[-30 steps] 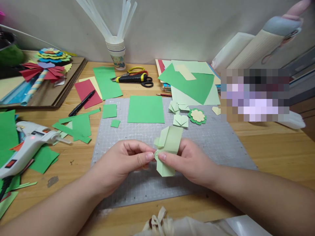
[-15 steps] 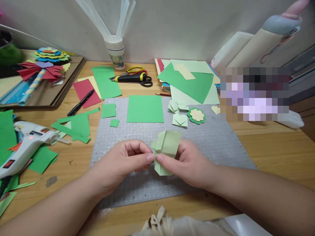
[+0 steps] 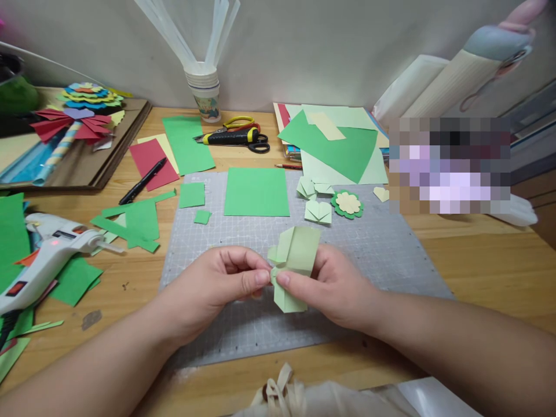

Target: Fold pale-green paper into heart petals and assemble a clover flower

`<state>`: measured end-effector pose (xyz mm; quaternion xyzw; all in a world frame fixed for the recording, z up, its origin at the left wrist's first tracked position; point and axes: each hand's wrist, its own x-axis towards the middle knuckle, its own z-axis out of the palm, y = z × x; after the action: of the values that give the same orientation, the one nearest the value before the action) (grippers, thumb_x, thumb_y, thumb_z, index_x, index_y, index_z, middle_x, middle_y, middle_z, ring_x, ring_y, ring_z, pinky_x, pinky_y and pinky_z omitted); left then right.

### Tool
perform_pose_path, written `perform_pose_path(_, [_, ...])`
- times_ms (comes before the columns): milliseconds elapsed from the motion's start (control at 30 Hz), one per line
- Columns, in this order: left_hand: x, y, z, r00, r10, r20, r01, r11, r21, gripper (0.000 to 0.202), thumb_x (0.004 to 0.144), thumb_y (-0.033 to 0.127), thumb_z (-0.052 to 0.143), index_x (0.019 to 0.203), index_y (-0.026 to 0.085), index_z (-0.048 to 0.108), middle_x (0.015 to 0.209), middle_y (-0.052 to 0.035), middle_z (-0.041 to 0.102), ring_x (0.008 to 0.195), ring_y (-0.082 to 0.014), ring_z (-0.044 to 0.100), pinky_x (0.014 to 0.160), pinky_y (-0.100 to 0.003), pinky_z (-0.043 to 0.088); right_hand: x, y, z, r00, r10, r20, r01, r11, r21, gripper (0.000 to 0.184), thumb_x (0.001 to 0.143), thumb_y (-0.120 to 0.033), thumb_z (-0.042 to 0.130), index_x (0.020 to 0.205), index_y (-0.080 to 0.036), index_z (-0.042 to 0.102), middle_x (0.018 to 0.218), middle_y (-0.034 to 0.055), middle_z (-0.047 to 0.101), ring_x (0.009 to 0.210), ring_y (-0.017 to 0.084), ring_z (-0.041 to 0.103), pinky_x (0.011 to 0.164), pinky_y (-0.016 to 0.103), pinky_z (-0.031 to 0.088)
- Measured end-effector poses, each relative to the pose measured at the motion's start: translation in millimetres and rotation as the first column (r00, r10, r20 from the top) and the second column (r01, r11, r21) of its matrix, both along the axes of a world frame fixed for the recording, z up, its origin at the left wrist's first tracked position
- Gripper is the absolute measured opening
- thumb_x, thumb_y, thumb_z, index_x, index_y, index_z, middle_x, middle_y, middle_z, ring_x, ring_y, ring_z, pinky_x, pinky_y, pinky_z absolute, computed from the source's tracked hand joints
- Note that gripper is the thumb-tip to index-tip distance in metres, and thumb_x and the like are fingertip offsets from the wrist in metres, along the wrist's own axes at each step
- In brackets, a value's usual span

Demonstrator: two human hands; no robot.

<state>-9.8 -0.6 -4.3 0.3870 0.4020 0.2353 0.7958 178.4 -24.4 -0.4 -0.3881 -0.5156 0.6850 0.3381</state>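
Both of my hands pinch a folded light green paper piece just above the grey cutting mat. My left hand grips its left edge between thumb and curled fingers. From the right, my right hand holds it with the thumb pressed on its lower fold. The thumbs nearly meet at the paper's left side. Its upper part sticks up between the hands.
On the mat lie a green square sheet, small folded pale green hearts and a paper flower. A glue gun and green scraps lie left. Scissors, a pen, a cup of glue sticks and stacked paper sit behind.
The paper piece sits slightly lower and more folded than a second ago, and both hands have kept their pinch with only small shifts.
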Motion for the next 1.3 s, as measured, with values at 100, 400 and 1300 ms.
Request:
perform_pose_path(100, [-0.2, 0.5, -0.4, 1.000, -0.010, 0.010, 0.010, 1.000, 0.000, 0.013, 0.071, 0.029, 0.078, 0.070, 0.019, 0.071, 0.057, 0.0044, 0.057, 0.054, -0.0063, 0.044, 0.055, -0.018, 0.037, 0.0, 0.0, 0.0, 1.000, 0.001, -0.019, -0.001, 1.000, -0.026, 0.007, 0.081, -0.022, 0.062, 0.082, -0.016, 0.066, 0.072, -0.0012, 0.061, 0.066, 0.010, 0.054, 0.059, 0.020, 0.044])
perform_pose_path(400, [1.1, 1.0, 0.8, 0.999, -0.014, -0.043, 0.016, 0.999, 0.041, 0.015, 0.074, 0.031, 0.074, 0.068, 0.019, 0.070, 0.057, 0.0045, 0.055, 0.054, -0.0080, 0.043, 0.056, -0.021, 0.036, -0.2, -0.2, 0.9, 1.000, 0.005, 0.010, -0.005, 1.000, -0.027, 0.015, 0.081, -0.031, 0.066, 0.083, -0.017, 0.068, 0.073, -0.0005, 0.061, 0.066, 0.011, 0.053, 0.059, 0.021, 0.044])
perform_pose_path(1300, [7.9, -10.7, 8.6, 0.952, -0.047, -0.303, 0.187, 0.873, 0.451, 0.022, 0.087, 0.030, 0.052, 0.069, 0.019, 0.051, 0.062, 0.0049, 0.045, 0.060, -0.0110, 0.040, 0.055, -0.023, 0.033, -1.0, 0.0, -1.7, 0.997, -0.069, -0.046, 0.064, 0.992, -0.109, 0.013, 0.080, -0.026, 0.065, 0.076, -0.017, 0.056, 0.067, -0.0031, 0.055, 0.058, 0.008, 0.051, 0.052, 0.019, 0.043])
